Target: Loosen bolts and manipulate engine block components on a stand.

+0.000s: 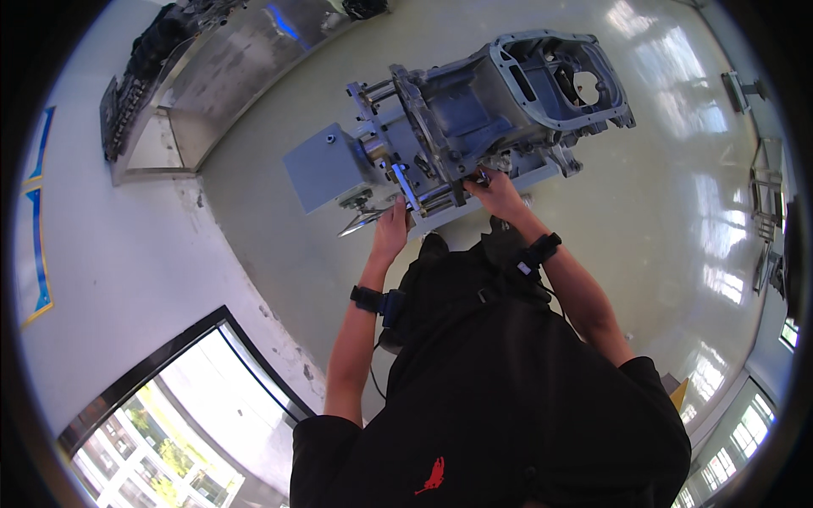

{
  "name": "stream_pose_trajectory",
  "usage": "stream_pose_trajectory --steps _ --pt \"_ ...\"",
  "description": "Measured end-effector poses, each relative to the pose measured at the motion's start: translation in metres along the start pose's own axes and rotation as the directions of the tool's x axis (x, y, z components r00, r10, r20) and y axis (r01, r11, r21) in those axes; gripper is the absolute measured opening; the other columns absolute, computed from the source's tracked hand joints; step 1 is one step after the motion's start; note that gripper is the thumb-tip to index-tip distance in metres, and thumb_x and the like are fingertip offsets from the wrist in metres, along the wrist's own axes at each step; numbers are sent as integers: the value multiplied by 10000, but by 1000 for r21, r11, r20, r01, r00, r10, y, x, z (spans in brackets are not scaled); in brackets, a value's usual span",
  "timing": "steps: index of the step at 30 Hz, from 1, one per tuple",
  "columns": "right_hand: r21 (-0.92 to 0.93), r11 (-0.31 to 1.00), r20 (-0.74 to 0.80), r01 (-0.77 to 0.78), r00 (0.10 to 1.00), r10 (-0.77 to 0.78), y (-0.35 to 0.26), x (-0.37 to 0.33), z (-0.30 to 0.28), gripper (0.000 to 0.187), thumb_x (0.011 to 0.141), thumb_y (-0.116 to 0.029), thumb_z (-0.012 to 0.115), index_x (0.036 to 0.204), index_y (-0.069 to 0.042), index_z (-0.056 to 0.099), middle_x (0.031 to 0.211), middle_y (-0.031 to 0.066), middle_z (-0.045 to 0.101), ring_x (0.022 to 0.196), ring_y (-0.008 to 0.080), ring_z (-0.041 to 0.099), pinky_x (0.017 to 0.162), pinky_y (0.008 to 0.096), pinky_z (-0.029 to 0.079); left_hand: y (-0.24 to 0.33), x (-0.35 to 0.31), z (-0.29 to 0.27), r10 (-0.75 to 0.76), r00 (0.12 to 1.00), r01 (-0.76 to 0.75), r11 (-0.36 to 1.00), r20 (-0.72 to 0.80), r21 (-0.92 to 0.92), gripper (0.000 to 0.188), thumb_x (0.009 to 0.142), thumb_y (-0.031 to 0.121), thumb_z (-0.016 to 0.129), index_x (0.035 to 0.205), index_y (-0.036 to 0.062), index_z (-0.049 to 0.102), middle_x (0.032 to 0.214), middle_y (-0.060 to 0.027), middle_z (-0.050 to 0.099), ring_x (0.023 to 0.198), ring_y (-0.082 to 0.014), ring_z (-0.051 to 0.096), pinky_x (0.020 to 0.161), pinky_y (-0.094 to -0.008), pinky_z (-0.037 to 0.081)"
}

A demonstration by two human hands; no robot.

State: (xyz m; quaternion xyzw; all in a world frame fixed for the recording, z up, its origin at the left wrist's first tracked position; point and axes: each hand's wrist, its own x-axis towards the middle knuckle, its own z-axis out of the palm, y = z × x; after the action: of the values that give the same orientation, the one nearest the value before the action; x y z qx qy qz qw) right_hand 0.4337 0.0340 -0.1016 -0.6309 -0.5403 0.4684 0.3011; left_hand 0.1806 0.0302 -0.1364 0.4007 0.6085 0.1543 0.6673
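Observation:
A large grey cast-metal housing [461, 106], with a wide oval opening at its far right, is fixed to a metal mounting frame [408, 188] of bars and rods. My left hand [392, 229] is closed at the near end of the frame, thumb against a shiny bar; its other fingers are mostly hidden. To its left a shiny pointed metal piece [360, 222] sticks out. Under the near edge of the housing's flange, my right hand [498, 198] has its fingers curled around something small and dark that I cannot make out. Dark bands with devices circle both wrists.
A grey box [326, 168] joins the frame's left side through a short shaft. Beneath the housing runs a grey stand base [542, 176]. At the upper left, a metal bench [246, 63] carries dark engine parts [157, 42]. A window [161, 449] lies at lower left.

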Motion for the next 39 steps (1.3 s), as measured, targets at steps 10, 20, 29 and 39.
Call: stream_pose_trajectory --steps 10,20,29,39 --pt "56 993 -62 100 993 -97 1 15 -1 178 802 -184 620 812 -9 588 613 10 514 609 78 445 547 304 384 33 -9 -1 218 975 -219 975 -43 -17 307 946 287 365 821 32 483 551 -35 442 412 -143 463 433 -314 402" --pt "163 979 54 -124 992 116 -6 -17 -2 250 771 -234 659 832 -5 578 564 24 519 504 94 466 473 279 372 -3 -10 11 250 968 -250 968 -32 4 449 935 407 357 760 12 480 551 -55 469 443 -152 489 417 -291 408" --pt "87 995 48 -45 998 41 13 8 1 329 794 -270 638 1007 -27 574 582 -2 502 512 70 445 463 258 352 -10 20 1 196 980 -196 980 -34 -10 529 934 426 318 666 3 487 477 -81 478 378 -189 501 377 -320 412" --pt "197 978 74 -67 996 54 8 2 4 239 813 -225 619 917 -20 552 592 -11 487 503 56 427 442 235 322 0 2 0 230 972 -206 929 46 -306 496 923 436 378 744 3 543 515 -67 514 402 -156 505 395 -295 409"
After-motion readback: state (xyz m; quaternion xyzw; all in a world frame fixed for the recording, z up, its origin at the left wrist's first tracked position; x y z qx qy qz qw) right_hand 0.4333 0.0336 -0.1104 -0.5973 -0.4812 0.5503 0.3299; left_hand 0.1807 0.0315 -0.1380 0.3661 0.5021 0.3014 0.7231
